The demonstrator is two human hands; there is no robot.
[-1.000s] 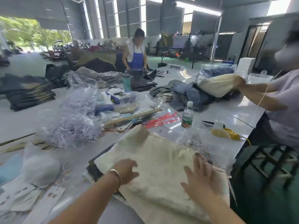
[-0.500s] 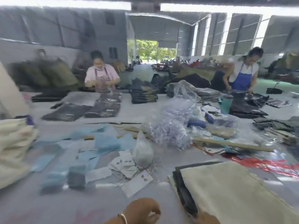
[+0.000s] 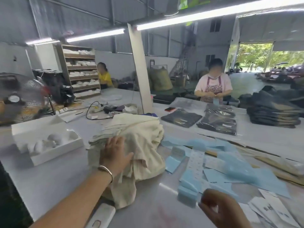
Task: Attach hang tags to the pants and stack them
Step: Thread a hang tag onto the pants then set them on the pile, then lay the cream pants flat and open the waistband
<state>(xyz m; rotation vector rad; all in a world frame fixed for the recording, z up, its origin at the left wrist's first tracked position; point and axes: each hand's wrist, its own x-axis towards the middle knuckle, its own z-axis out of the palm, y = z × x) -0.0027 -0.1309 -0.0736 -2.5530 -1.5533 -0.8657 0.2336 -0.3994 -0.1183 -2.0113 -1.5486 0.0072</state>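
Note:
A loose pile of cream pants lies on the grey table left of centre. My left hand rests flat on the near side of the pile with fingers spread, a metal bangle on the wrist. My right hand hovers low at the right above the table, fingers loosely curled, holding nothing I can see. White hang tags lie at the bottom right. Light blue paper pieces and a white label strip are scattered right of the pile.
A white open box with white lumps stands left of the pile. A fan is at the far left. Bagged dark pants and a dark stack lie across the table, where a person in an apron works. Cables lie behind the pile.
My view has swung left from the finished stack to the cream pile. My left hand has come to rest on the pile; my right hand has come off the folded pants.

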